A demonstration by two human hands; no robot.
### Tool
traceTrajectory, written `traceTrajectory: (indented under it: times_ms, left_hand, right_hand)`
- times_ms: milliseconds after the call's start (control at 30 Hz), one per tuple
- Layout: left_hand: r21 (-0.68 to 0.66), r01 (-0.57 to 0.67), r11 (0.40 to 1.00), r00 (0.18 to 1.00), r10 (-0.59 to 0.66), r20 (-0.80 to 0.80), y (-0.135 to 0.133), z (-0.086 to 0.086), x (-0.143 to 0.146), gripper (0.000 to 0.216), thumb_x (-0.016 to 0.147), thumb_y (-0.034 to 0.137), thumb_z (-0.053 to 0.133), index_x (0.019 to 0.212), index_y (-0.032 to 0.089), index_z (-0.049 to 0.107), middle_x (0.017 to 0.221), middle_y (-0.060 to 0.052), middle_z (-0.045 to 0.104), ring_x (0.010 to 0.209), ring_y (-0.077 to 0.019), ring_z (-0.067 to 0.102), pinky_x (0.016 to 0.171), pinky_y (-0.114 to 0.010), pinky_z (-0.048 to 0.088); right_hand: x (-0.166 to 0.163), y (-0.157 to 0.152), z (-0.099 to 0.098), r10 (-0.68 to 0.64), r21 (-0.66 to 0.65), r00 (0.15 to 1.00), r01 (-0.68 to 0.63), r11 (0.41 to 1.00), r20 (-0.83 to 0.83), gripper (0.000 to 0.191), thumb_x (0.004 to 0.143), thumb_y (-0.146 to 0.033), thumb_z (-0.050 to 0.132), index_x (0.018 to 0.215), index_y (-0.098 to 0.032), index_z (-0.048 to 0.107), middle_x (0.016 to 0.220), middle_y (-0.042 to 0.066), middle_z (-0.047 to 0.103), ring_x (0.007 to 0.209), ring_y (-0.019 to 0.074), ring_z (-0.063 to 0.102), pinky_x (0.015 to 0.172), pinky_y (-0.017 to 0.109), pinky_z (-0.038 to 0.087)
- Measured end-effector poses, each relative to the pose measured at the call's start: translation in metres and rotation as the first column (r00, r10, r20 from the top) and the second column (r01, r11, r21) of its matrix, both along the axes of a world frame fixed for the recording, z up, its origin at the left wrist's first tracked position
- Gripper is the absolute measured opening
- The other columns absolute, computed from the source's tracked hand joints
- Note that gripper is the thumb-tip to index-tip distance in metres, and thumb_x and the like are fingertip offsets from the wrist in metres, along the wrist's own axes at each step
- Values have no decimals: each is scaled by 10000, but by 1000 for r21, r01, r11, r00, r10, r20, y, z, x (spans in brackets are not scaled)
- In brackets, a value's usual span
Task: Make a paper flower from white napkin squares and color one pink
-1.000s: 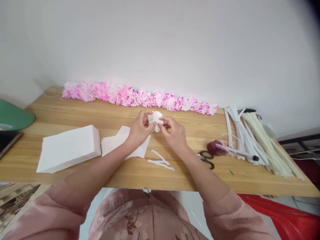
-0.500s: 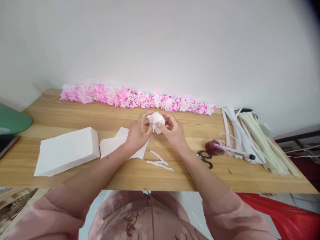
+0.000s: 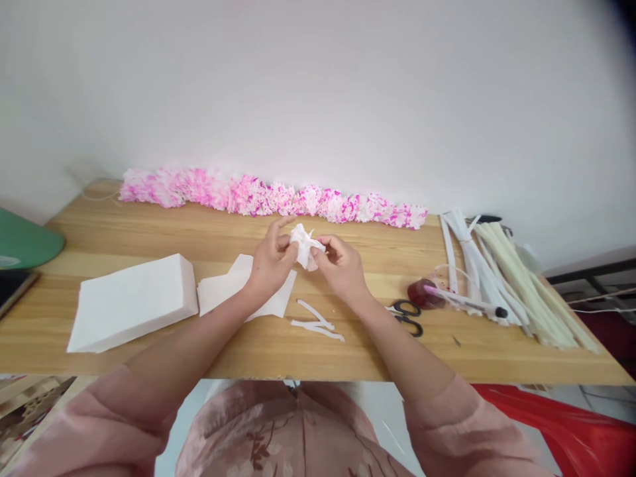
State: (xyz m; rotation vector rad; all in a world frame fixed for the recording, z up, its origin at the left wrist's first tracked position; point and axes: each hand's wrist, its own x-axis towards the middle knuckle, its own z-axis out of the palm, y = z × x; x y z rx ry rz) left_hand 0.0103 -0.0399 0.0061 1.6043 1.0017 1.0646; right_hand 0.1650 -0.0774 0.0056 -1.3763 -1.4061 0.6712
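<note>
Both my hands meet above the middle of the wooden table [image 3: 149, 232] around a small crumpled white tissue flower [image 3: 305, 245]. My left hand [image 3: 271, 262] pinches its left side with thumb and fingers, the forefinger lifted. My right hand [image 3: 340, 265] grips its right side, fingers curled. Under my left wrist lie loose white tissue sheets [image 3: 223, 288]. A few cut white paper strips [image 3: 318, 321] lie just in front of my hands.
A thick stack of white tissue [image 3: 132, 301] sits at the left. A row of pink-and-white paper flowers [image 3: 268, 195] lines the wall. Black scissors [image 3: 408, 317], a red-tinted cup with a pen [image 3: 437, 295] and a bundle of white sticks [image 3: 507, 275] lie right. A green object [image 3: 24, 242] is far left.
The tissue flower has become more crumpled and turned between my fingers. My hands have shifted slightly nearer and lower. Everything on the table stays put.
</note>
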Motion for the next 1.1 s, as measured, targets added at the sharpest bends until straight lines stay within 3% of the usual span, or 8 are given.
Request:
traceTrajectory:
  times_ms: [167,300,400,500,600,867,1000,1100]
  left_hand:
    - [239,-16,971,959,82,-270,-5,1,1,537,854,203,522,1387,244,475,731,27,654,637,-142,582,660,-256,445]
    - [365,53,930,929,88,-360,-8,0,2,507,847,195,520,1350,257,526,764,11,661,727,-159,620,692,-253,445]
    - [242,43,969,964,23,-263,-5,0,1,535,858,198,506,1389,253,485,720,22,644,636,-142,589,638,-250,442]
    - [18,49,999,999,-48,-24,1,-2,0,556,864,238,515,1415,227,439,714,24,657,604,-136,593,617,-250,463]
    - [-104,36,994,992,-23,122,8,-4,0,523,845,268,555,1357,198,480,695,29,661,604,-131,604,632,-246,476]
    - [-37,3,999,991,2,137,8,-1,-3,433,936,357,501,1339,199,496,806,-15,690,695,-153,656,717,-282,522]
    - [10,85,996,996,-86,26,1,3,0,599,888,395,608,1427,225,407,923,-40,726,782,-183,685,762,-305,527]
    - [48,23,999,995,-18,-96,-1,3,3,661,805,276,680,1418,254,435,972,-32,736,839,-200,694,793,-319,527]
  right_hand:
    - [2,1,3,-17,-78,999,14,997,-47,248,786,-392,642,937,-195,647,877,25,706,716,152,622,627,263,496]
    - [4,2,1,-69,-49,997,68,997,-37,224,822,-419,623,780,-198,630,704,-14,642,610,125,546,574,245,445]
    - [7,4,-3,-63,-58,986,55,997,-156,306,869,-481,583,746,-204,622,662,-17,607,606,131,549,565,246,463]
    - [9,4,-3,-8,-84,964,-15,996,-266,369,903,-548,529,854,-207,661,745,9,654,655,155,607,582,269,521]
    - [8,2,1,33,-58,970,-48,997,-242,412,924,-572,490,922,-209,685,782,23,673,678,163,626,592,278,538]
    - [5,1,1,-5,-85,997,-1,996,-72,211,818,-382,643,901,-194,689,759,-4,675,642,127,576,582,238,470]
    - [3,2,0,-25,-82,998,21,996,-55,197,802,-369,630,865,-192,689,713,-8,666,617,125,568,574,238,459]
    - [3,2,1,-17,-82,998,12,997,-67,199,801,-375,627,848,-191,687,716,-9,656,629,122,562,585,235,457]
